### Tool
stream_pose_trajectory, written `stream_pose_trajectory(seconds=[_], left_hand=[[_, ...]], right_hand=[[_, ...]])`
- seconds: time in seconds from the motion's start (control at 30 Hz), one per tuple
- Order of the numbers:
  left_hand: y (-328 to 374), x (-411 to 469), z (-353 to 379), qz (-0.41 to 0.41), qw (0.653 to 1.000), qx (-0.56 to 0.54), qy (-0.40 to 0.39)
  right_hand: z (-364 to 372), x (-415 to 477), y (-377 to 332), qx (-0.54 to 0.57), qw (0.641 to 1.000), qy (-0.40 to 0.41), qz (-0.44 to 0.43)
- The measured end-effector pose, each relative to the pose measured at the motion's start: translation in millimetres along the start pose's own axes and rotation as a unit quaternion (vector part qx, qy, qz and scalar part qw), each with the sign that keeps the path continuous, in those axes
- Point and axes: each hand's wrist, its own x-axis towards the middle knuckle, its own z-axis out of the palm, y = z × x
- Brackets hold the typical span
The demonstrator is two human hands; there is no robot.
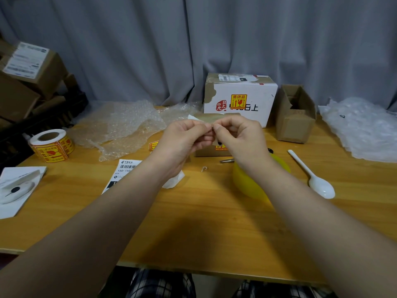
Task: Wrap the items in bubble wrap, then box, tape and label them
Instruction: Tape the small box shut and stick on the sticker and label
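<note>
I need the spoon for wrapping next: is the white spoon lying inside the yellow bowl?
No, the white spoon lies on the table to the right of the yellow bowl, apart from it.

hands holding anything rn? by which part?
Both: left hand and right hand pinch a small white slip, likely a label, at one end with fingertips. The rest is mostly hidden.

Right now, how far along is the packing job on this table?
Done, it seems: the small brown box looks closed and carries a yellow sticker. In hand: the left hand and right hand pinch a white slip above it, perhaps a label being peeled. Left: the shipping label lies on the table, not on a box, and the white spoon lies unwrapped.
</note>
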Motion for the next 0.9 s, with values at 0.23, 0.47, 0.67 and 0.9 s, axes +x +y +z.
stream_pose_trajectory(seconds=[0.23, 0.47, 0.67, 0.9], left_hand=[[-4, 1, -2, -0.009, 1.0, -0.018, 0.009], [-11, -3, -8, -0.002, 1.0, -0.002, -0.001], [-13, -6, -12, 0.016, 1.0, 0.01, -0.009], [-13, -10, -14, 0.046, 0.999, 0.013, -0.01]], right_hand=[[1, -5, 3, -0.015, 1.0, -0.007, -0.018], [5, -14, 13, -0.103, 0.99, 0.017, -0.1], [8, -19, 14, -0.072, 0.992, 0.035, -0.098], [6, -19, 14, -0.064, 0.99, 0.03, -0.119]])
